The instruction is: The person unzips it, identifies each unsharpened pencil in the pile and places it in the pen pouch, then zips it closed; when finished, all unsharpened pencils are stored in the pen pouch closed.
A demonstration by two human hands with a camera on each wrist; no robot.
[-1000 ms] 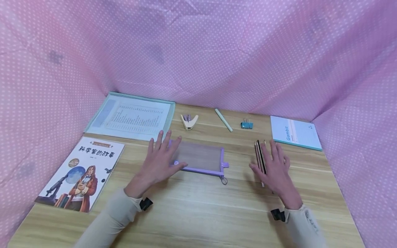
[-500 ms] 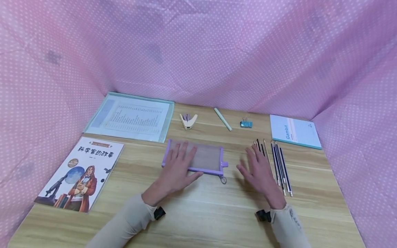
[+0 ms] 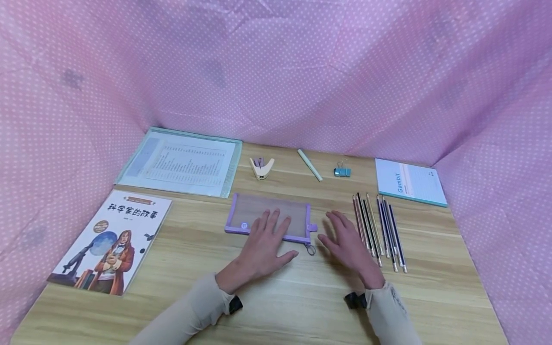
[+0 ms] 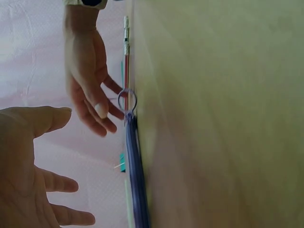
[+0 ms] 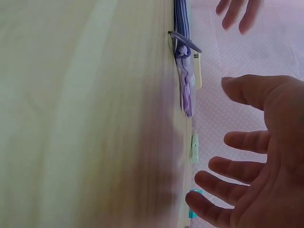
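Note:
A purple-edged mesh zipper pouch (image 3: pixel 258 206) lies flat in the middle of the table, its ring pull (image 3: pixel 310 249) at the lower right corner. My left hand (image 3: pixel 265 249) hovers over the pouch's front edge, fingers spread, holding nothing. In the left wrist view its fingers stand apart from the zipper (image 4: pixel 137 171). My right hand (image 3: pixel 348 244) is between the pouch and the pencils, fingers relaxed and holding nothing. Several pencils (image 3: pixel 366 225) lie in one group right of it, and several dark blue ones (image 3: pixel 390 232) lie beside them.
Along the back are a clear folder with a printed sheet (image 3: pixel 185 163), a cream stapler-like tool (image 3: pixel 261 168), a pale green pen (image 3: pixel 309 165), a teal binder clip (image 3: pixel 342 171) and a blue notebook (image 3: pixel 409 182). A picture-covered book (image 3: pixel 112 239) lies at left. Pink dotted cloth (image 3: pixel 276 72) surrounds the table.
My left hand has moved right across the pouch's front edge. My right hand has come left off the pencils toward the pouch, uncovering both pencil groups.

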